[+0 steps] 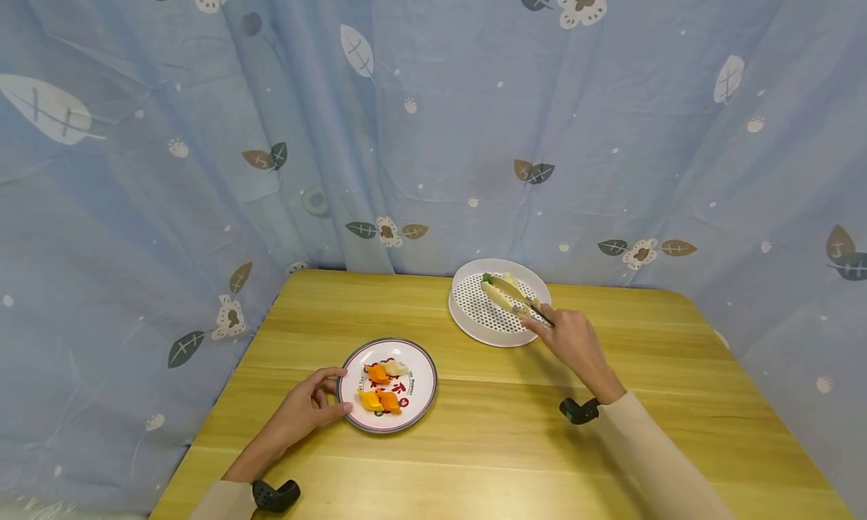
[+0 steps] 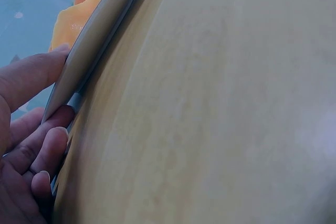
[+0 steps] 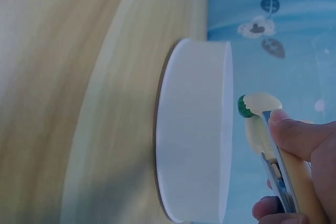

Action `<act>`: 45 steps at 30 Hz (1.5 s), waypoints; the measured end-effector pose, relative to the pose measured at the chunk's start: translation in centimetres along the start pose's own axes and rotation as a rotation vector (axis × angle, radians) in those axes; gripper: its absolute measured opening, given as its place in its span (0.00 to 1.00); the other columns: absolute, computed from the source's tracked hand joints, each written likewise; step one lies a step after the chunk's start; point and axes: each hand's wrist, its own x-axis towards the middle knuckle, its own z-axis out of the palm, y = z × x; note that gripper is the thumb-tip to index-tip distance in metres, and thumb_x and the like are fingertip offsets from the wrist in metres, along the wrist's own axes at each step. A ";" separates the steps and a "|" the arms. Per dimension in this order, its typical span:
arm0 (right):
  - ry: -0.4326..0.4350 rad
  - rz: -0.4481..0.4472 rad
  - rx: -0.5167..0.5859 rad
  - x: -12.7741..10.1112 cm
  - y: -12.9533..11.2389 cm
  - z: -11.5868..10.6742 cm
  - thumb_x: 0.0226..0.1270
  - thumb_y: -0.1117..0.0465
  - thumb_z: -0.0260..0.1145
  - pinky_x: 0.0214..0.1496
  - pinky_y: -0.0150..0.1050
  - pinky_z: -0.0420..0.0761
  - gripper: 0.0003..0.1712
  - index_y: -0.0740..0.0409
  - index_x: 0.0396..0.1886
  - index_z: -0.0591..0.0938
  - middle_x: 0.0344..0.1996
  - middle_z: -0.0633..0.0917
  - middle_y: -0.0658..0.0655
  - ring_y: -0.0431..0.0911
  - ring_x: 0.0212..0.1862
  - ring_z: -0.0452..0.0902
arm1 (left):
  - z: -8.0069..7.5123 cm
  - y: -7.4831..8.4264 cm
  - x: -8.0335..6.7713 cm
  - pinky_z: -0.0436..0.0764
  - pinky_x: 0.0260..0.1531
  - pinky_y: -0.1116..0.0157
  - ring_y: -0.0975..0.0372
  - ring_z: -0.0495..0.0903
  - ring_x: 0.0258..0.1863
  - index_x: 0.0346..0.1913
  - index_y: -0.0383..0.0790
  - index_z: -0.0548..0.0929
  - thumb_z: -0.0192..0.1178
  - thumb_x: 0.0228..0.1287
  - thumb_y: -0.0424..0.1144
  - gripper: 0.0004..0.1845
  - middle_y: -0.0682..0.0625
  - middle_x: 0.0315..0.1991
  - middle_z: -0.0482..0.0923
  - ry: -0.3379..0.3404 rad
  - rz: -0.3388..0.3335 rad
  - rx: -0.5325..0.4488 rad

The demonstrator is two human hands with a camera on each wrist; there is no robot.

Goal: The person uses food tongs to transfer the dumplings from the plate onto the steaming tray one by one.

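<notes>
In the right wrist view the white perforated tray [image 3: 194, 129] shows only its side wall, so what lies in it is hidden; the tool in the right hand [image 1: 576, 343] is cut off at the lower right there. From the head view that hand reaches toward the upper middle of the frame, fingers [image 3: 294, 135] pinching tongs [image 1: 535, 309] closed on a pale vegetable piece with a green tip [image 1: 501, 288] over the tray. The left hand [image 1: 308, 407] lies on the desk [image 1: 508, 445], fingers [image 2: 31, 77] curled round the rim of the patterned plate [image 1: 420, 369] at centre left. Two plates in all; three orange pieces [image 1: 379, 398] and one pale piece lie on the patterned one.
</notes>
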 end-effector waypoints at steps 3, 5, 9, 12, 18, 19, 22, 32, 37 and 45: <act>-0.016 0.012 -0.003 0.6 0.4 0.2 0.69 0.43 0.71 0.24 0.44 0.68 0.26 0.63 0.47 0.88 0.17 0.74 0.54 0.48 0.21 0.67 | 0.0 0.1 0.0 0.70 0.30 0.66 0.57 0.70 0.32 0.65 0.45 0.77 0.79 0.57 0.41 0.34 0.45 0.43 0.79 0.001 -0.006 -0.001; -0.026 0.019 -0.012 1.1 0.7 0.3 0.70 0.43 0.70 0.24 0.43 0.67 0.26 0.63 0.47 0.88 0.17 0.73 0.53 0.49 0.21 0.67 | 0.0 0.1 0.0 0.70 0.30 0.66 0.56 0.70 0.32 0.65 0.45 0.77 0.79 0.57 0.41 0.34 0.45 0.44 0.79 0.001 -0.012 -0.003; -0.058 0.052 -0.030 1.9 1.2 0.7 0.70 0.41 0.69 0.25 0.45 0.68 0.30 0.64 0.54 0.87 0.18 0.72 0.55 0.51 0.23 0.68 | 0.0 0.1 0.0 0.70 0.30 0.66 0.57 0.70 0.32 0.66 0.45 0.77 0.79 0.57 0.42 0.34 0.45 0.44 0.79 0.006 -0.017 0.002; -0.093 0.075 -0.043 2.3 1.5 0.9 0.71 0.40 0.68 0.25 0.45 0.68 0.31 0.63 0.54 0.87 0.17 0.71 0.55 0.51 0.23 0.68 | 0.0 0.2 0.0 0.70 0.30 0.66 0.57 0.70 0.32 0.66 0.46 0.77 0.79 0.57 0.43 0.34 0.45 0.44 0.79 0.007 -0.017 0.002; -0.154 0.091 -0.081 2.8 1.9 1.4 0.72 0.40 0.67 0.25 0.44 0.67 0.27 0.61 0.45 0.85 0.17 0.70 0.54 0.51 0.23 0.69 | 0.0 0.3 -0.1 0.70 0.30 0.66 0.57 0.70 0.32 0.66 0.46 0.77 0.79 0.56 0.42 0.34 0.45 0.44 0.79 0.002 -0.018 -0.003; -0.161 0.094 -0.085 3.0 2.0 1.4 0.72 0.40 0.67 0.25 0.44 0.68 0.27 0.62 0.45 0.85 0.17 0.71 0.54 0.51 0.23 0.69 | 0.0 0.3 -0.1 0.70 0.30 0.66 0.57 0.70 0.32 0.66 0.46 0.77 0.79 0.56 0.42 0.34 0.45 0.44 0.79 0.002 -0.017 -0.001; -0.179 0.109 -0.091 3.3 2.1 1.6 0.73 0.40 0.66 0.25 0.44 0.68 0.28 0.62 0.45 0.85 0.18 0.71 0.55 0.51 0.23 0.70 | 0.0 0.2 0.0 0.70 0.30 0.66 0.57 0.70 0.32 0.66 0.46 0.77 0.79 0.57 0.43 0.34 0.46 0.44 0.79 0.005 -0.013 0.004; -0.220 0.150 -0.093 4.0 2.1 1.7 0.73 0.40 0.67 0.25 0.43 0.68 0.27 0.62 0.43 0.86 0.20 0.73 0.57 0.50 0.24 0.70 | 0.1 0.3 0.0 0.69 0.30 0.67 0.57 0.70 0.32 0.65 0.46 0.78 0.79 0.56 0.42 0.34 0.45 0.44 0.79 0.009 -0.019 0.015; -0.220 0.160 -0.101 4.1 2.1 1.9 0.71 0.40 0.68 0.25 0.43 0.69 0.29 0.64 0.46 0.86 0.22 0.76 0.58 0.51 0.25 0.71 | 0.1 0.3 0.0 0.69 0.30 0.67 0.57 0.70 0.32 0.65 0.47 0.78 0.79 0.56 0.42 0.33 0.46 0.44 0.79 0.013 -0.021 0.029; -0.162 0.147 -0.071 4.0 1.9 1.7 0.68 0.37 0.70 0.28 0.50 0.76 0.37 0.66 0.58 0.84 0.29 0.84 0.65 0.54 0.28 0.77 | 0.1 0.2 0.0 0.70 0.31 0.67 0.57 0.71 0.33 0.65 0.46 0.78 0.79 0.56 0.42 0.33 0.46 0.43 0.79 0.014 -0.023 0.025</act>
